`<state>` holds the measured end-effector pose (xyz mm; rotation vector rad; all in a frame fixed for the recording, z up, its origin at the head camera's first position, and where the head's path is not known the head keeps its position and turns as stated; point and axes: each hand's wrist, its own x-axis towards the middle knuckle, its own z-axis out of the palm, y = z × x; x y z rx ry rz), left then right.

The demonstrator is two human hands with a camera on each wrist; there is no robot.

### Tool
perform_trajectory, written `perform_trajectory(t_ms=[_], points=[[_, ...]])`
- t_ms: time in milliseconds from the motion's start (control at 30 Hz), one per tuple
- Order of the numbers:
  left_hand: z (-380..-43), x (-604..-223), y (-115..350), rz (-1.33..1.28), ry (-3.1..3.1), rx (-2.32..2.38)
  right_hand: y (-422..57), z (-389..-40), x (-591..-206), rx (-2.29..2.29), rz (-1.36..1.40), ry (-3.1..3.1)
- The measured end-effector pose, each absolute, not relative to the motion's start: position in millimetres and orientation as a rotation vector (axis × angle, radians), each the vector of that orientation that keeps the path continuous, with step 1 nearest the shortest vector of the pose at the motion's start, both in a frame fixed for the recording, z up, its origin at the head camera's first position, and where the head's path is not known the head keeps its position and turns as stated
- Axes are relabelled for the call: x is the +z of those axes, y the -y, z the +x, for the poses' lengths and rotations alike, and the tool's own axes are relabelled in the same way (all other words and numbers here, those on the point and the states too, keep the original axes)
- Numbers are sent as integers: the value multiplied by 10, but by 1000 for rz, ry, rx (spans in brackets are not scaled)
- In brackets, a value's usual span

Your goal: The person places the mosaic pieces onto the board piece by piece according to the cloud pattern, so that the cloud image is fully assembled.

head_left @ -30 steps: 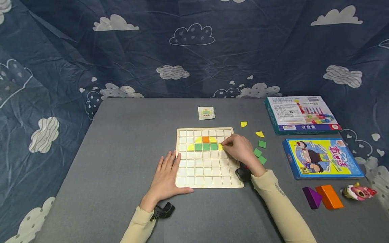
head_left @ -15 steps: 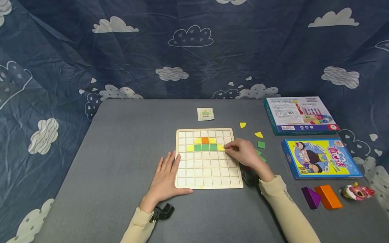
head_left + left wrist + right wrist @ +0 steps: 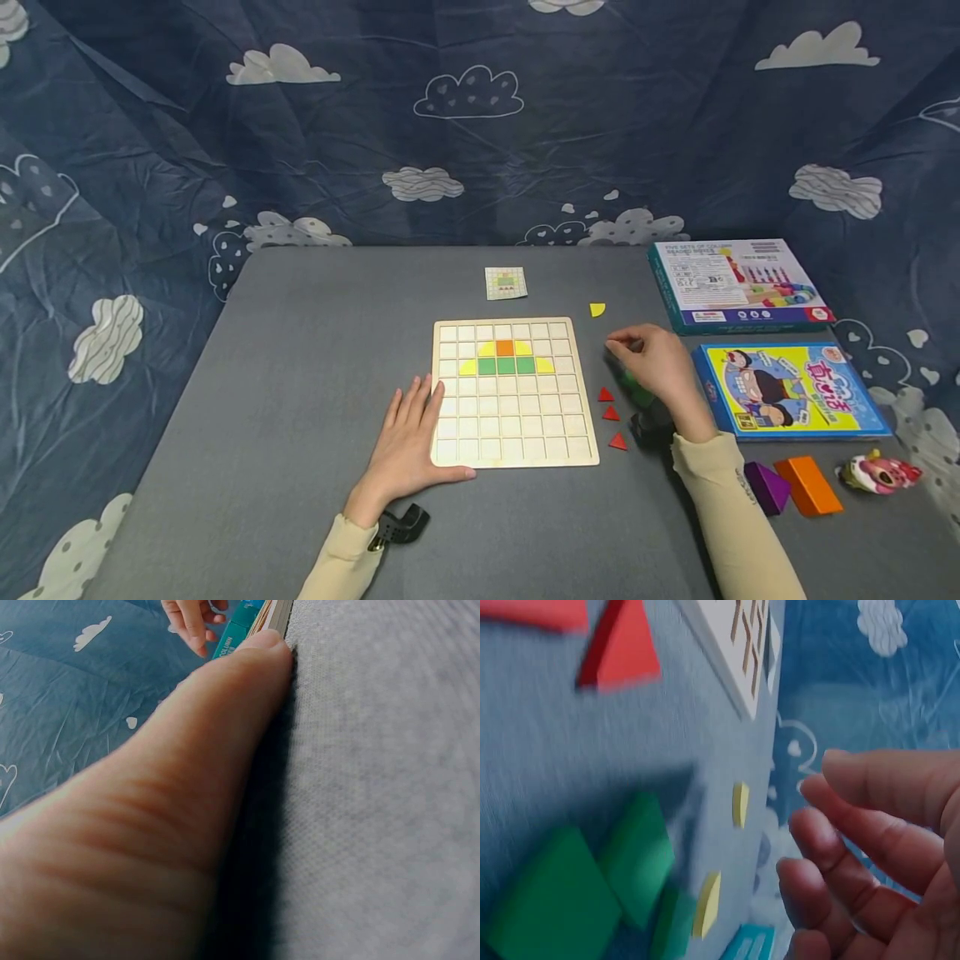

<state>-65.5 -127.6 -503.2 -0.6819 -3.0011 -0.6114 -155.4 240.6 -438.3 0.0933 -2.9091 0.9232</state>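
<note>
A pale wooden grid board (image 3: 517, 429) carries an orange square tile (image 3: 505, 348), a row of green squares (image 3: 506, 366) and yellow quarter-round pieces (image 3: 544, 367). My left hand (image 3: 408, 442) rests at its lower left corner, fingers straight and thumb along the front edge. Right of the board, my right hand (image 3: 656, 362) hovers over the loose tiles, fingers loosely bent, holding nothing. The right wrist view has green tiles (image 3: 555, 900) and two yellow pieces (image 3: 708, 906) below the hand. Red triangles (image 3: 611, 413) lie beside the board; the hand partly hides the green tiles in the head view.
A small pattern card (image 3: 506, 283) lies behind the board. Two boxes, one white and teal (image 3: 738, 283), one blue and yellow (image 3: 787, 392), sit at the right. Nearer are a purple block (image 3: 767, 488), an orange block (image 3: 808, 486) and a small figurine (image 3: 879, 472).
My right hand has let go of a yellow piece in the board's right-hand cell and moved right, over the loose tiles. The red triangles have come into view. My left hand stays put.
</note>
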Motion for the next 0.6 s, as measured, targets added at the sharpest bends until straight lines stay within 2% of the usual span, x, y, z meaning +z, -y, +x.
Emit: perform_trajectory(t_ms=[600], points=[[-660,-5032,1279,-676,3015,-626,-2688,-1744,-4388,759,-183,3055]])
